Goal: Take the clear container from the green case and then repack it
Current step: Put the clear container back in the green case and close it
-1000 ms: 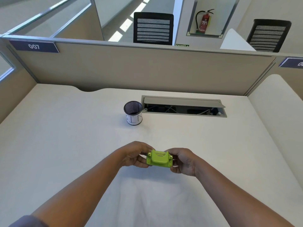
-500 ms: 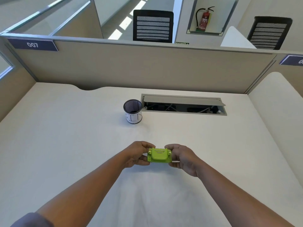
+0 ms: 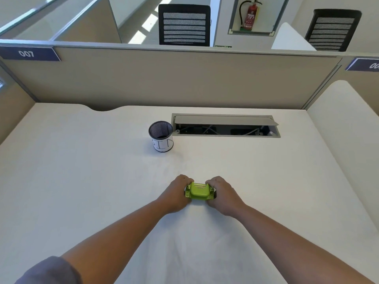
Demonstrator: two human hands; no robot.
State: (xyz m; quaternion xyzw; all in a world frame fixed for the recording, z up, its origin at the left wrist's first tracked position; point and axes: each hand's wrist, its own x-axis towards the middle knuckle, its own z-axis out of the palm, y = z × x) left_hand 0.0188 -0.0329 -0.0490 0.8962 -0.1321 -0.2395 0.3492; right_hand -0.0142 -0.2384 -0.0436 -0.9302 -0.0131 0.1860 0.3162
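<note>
The small lime-green case (image 3: 199, 191) sits low over the white desk (image 3: 82, 181), near the middle front. Its ribbed lid faces up and looks closed. My left hand (image 3: 176, 194) grips its left end and my right hand (image 3: 222, 194) grips its right end, fingers curled around the sides. The clear container is not visible; the closed case and my fingers hide whatever is inside.
A black mesh pen cup (image 3: 161, 136) with a white paper label stands behind the case. To its right is an open cable hatch (image 3: 225, 126) in the desk. Beige partitions (image 3: 184, 78) wall the desk at the back and sides.
Both hands have lowered the case toward the desk and tilted it flatter. The fingers have closed further around its two ends.
</note>
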